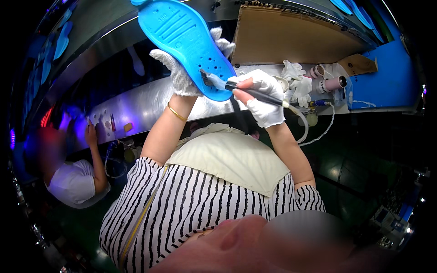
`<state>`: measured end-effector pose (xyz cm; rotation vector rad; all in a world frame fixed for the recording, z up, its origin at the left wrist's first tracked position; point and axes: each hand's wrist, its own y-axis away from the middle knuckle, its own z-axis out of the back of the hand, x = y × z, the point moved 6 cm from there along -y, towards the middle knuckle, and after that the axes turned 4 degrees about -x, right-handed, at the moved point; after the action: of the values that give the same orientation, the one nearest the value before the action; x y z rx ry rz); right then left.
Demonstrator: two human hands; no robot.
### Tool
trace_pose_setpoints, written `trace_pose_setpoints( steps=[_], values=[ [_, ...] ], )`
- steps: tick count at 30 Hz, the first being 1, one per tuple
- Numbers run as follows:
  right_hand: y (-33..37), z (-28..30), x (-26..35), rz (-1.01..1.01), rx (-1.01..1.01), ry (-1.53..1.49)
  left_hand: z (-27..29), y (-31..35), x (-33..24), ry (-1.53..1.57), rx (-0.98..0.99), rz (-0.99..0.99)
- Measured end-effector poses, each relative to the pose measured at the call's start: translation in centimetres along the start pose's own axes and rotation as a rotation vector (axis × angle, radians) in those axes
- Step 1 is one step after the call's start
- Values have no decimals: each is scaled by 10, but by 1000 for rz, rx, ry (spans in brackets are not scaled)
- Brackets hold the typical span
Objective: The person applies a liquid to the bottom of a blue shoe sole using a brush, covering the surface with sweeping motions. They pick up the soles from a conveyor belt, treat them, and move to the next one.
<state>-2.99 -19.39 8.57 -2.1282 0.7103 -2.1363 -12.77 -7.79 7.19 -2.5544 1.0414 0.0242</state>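
Note:
A blue foot-shaped insole (182, 41) with small holes and raised marks is held up over the bench. My left hand (180, 76), in a white glove, grips it from beneath: the thumb shows at its left edge and fingertips at its right. In my right hand (266, 104) is a brush (219, 83) with a black handle, pinched between bare thumb and finger; the rest of the glove is white. The brush tip touches or hovers just over the insole's lower end. From the handle's rear end a clear hose (302, 122) curves down.
The metal bench (150, 98) runs across in front of me. A cardboard sheet (291, 38) stands behind it. White gloves (296, 82) and a pink bottle (334, 84) lie to the right, near a blue panel (387, 82). Another person (77, 182) sits at the left.

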Motion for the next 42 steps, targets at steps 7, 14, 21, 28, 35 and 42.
trace_pose_setpoints(
  steps=[7,14,21,28,35,42],
  values=[
    [-1,2,-23,-299,16,-482,-9,-9,-15,-288,202,10],
    [-10,0,-24,-332,175,145,-21,-17,-22,-776,180,98],
    [-13,1,-17,-278,298,-30,2,-16,-15,-1133,33,234],
    [-10,-10,-25,-194,343,256,22,-21,-15,-1364,-274,418],
    [-20,-4,-17,38,259,252,8,-26,-6,-1383,-274,421],
    [-29,10,-4,61,281,175,31,-24,-10,-1438,-375,473]
  ],
)
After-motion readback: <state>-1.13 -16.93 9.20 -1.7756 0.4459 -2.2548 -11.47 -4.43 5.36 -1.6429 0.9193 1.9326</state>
